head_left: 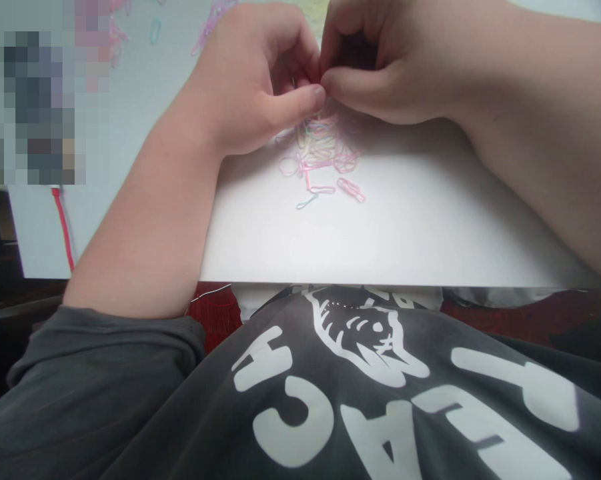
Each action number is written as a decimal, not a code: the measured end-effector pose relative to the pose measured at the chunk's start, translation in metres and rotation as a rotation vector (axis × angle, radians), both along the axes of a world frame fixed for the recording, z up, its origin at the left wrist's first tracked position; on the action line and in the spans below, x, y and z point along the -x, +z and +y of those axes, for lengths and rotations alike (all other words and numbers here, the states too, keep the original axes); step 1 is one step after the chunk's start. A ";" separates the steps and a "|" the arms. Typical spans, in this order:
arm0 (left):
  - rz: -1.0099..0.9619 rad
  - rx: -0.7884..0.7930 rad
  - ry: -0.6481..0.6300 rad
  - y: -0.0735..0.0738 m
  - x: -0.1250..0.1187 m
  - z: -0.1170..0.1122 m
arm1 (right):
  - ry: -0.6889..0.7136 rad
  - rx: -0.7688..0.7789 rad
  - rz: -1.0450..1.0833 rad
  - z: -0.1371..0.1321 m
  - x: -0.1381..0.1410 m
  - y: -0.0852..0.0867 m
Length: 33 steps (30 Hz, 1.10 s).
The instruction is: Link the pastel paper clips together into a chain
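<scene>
Observing the fingertips first, we see the thumbs and forefingers of the left hand [260,80] and right hand [400,57] curled in and meeting in a pinch; we cannot tell what, if anything, is grasped between them. Below the fingertips and toward the body, we record a pile of thin pink, white and pale teal elastic-looking loops [325,143] on a smooth white tabletop [405,220]. At its near edge we note a small narrow pale teal loop [307,202] and a pink looped bundle [351,190]. Beyond the left wrist lie translucent purple loops [209,25] and a single teal oval loop [155,31]. Farther left, a thin red cable [63,223] meets a pixelated dark patch we cannot identify.
</scene>
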<state>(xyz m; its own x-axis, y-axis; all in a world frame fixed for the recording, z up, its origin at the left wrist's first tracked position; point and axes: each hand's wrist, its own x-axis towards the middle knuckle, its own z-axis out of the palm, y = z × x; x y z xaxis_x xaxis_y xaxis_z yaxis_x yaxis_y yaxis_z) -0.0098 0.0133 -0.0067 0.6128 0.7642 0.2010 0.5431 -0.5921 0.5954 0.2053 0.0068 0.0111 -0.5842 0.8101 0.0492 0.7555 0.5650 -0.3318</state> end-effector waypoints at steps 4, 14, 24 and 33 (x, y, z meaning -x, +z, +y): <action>-0.004 -0.005 -0.010 0.000 0.001 0.000 | -0.002 0.002 -0.016 -0.001 0.000 0.000; -0.072 0.018 0.001 -0.001 -0.001 0.001 | -0.005 0.021 0.030 -0.001 0.000 -0.002; -0.032 0.014 0.017 0.003 -0.003 -0.004 | 0.019 0.007 0.047 -0.002 0.000 -0.002; -0.016 -0.020 -0.034 -0.001 0.000 0.000 | -0.003 0.000 0.013 0.001 -0.001 -0.005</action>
<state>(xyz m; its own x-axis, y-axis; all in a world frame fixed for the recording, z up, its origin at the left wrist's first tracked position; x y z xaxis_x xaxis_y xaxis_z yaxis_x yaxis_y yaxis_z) -0.0100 0.0137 -0.0081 0.6354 0.7384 0.2257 0.5129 -0.6222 0.5915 0.2064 0.0073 0.0059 -0.5809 0.8120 0.0571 0.7528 0.5626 -0.3419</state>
